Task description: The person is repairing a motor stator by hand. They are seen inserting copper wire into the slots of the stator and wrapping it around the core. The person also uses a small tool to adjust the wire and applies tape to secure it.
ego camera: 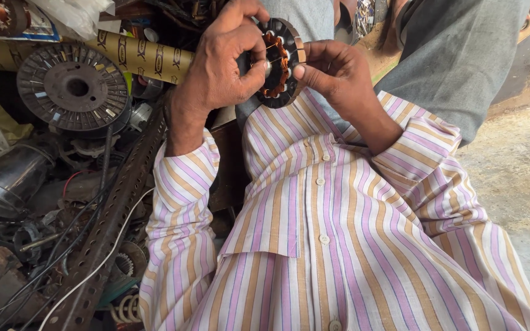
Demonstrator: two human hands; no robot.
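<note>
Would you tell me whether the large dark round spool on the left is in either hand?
No, the large dark round spool lies among the clutter, while both hands grip the copper-wound round stator.

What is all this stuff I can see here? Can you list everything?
Stator ring with copper coils: one, black and copper, held over the lap.
Slotted disc: one, dark grey, upper left.
Cardboard tube: one, tan with dark print, behind the disc.
Perforated metal strip: one, rusty brown, slanting at left.
Wires: several, black and white, lower left.
Striped shirt: one, pink, tan, white.
Left hand: grips the ring's left edge.
Right hand: pinches at its right edge.
</note>
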